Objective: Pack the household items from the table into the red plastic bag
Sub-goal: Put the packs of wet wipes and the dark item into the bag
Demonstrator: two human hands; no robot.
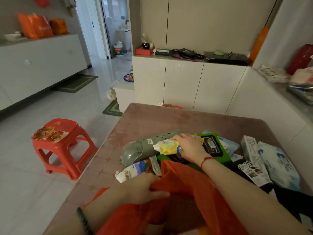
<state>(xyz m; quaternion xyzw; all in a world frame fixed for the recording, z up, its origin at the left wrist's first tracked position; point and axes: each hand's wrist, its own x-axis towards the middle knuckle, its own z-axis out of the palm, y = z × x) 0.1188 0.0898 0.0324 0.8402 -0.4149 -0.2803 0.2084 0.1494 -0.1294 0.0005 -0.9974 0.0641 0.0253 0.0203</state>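
The red plastic bag (184, 189) lies open at the table's near edge. My left hand (144, 189) grips its left rim. My right hand (191, 148) reaches past the bag and is closed on a yellow and white packet (169, 146). Behind the packet lies a grey-green perforated tube (152, 145). A white printed packet (130, 172) rests just left of the bag's mouth. A green card pack with a black insert (215, 146) lies under my right wrist. Light blue tissue packs (277, 165) and a white box (250, 148) sit to the right.
The pink table (169, 117) ends close on the left. A red plastic stool (59, 143) stands on the tiled floor beside it. White cabinets (186, 83) run behind the table and along the right, with clutter on top.
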